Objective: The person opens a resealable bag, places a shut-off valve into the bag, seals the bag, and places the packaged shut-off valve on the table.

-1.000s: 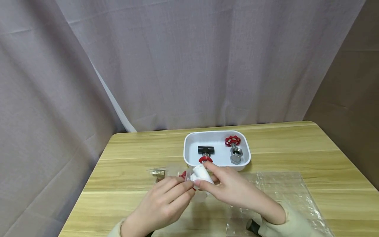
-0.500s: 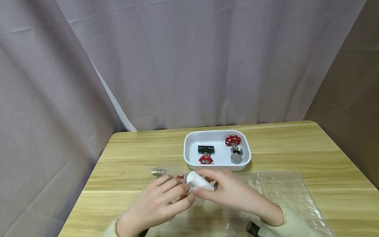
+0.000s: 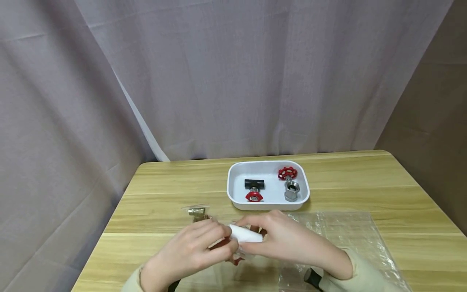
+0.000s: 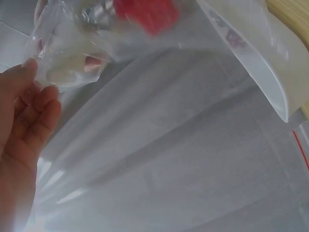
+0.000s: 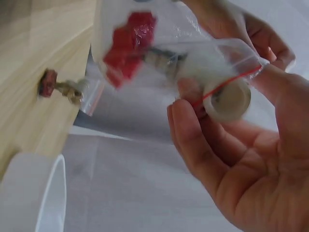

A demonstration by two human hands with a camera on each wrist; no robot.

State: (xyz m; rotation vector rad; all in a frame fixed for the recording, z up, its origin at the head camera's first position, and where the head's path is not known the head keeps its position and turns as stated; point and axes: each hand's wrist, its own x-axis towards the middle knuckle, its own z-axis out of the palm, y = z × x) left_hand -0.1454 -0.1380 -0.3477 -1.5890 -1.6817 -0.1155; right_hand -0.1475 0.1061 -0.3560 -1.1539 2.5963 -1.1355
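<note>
One white tray (image 3: 270,190) stands on one surface (image 3: 175,190). The valves come to four: two inside the tray, a black-bodied valve (image 3: 254,184) and a steel valve (image 3: 291,191); and two on the tray's near side, a white-bodied valve (image 3: 246,234) and a brass valve (image 5: 72,92). Red handles (image 3: 254,196) also number four, one per valve. Of clear plastic there are two small bags (image 5: 234,50), nearer than the tray, and one large sheet (image 3: 354,235), near and right of it. Two hands (image 3: 279,237), both on the tray's near side.
</note>
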